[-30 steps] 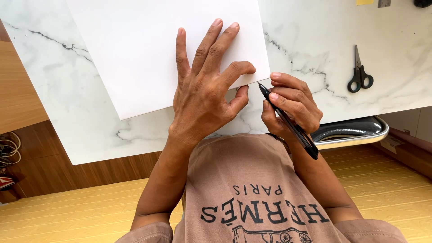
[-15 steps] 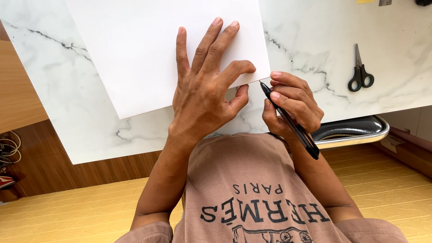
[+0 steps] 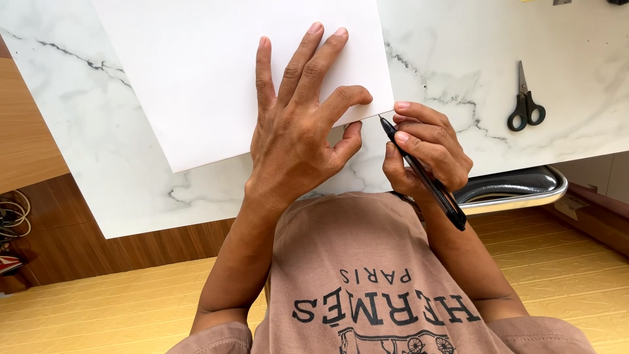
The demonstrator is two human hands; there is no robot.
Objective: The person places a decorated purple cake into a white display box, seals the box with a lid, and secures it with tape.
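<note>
Left hand (image 3: 298, 141) spread flat on white paper (image 3: 216, 72) — right hand (image 3: 426, 147) grips black pen (image 3: 422, 174); scissors (image 3: 524, 105) lie apart on the marble tabletop (image 3: 98, 170).

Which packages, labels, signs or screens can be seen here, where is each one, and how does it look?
No packages, signs or screens.
Shirt print: dark letters and a drawing on the brown shirt, bottom centre.
Yellow scrap: top edge, right, perhaps a label; too small to tell.
Paper: blank white sheet under the left hand.

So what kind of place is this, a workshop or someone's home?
Likely a home craft or desk corner: a marble-look tabletop with a white sheet, black scissors, a pen, and a wooden floor.
</note>
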